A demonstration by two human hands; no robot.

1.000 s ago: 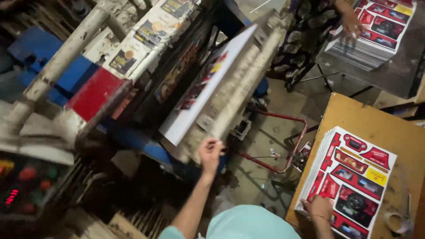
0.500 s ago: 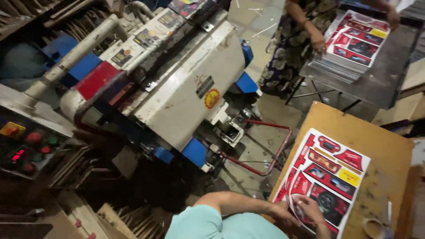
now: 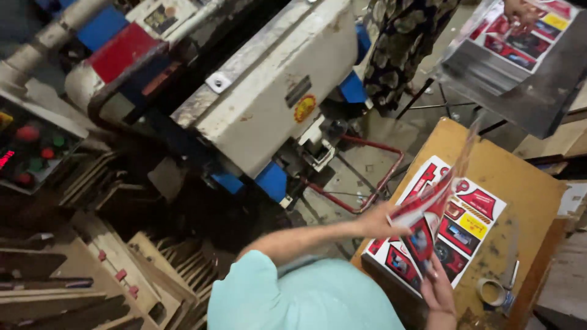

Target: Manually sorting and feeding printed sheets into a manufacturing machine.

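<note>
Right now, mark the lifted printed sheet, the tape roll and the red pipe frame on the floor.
lifted printed sheet (image 3: 428,205), head view, on its curled red middle above the stack.
tape roll (image 3: 490,291), head view, on its pale ring at the table's near corner.
red pipe frame (image 3: 391,165), head view, on its bent right-hand bar.

Red printed sheets on table; round yellow-red label on machine.
</note>
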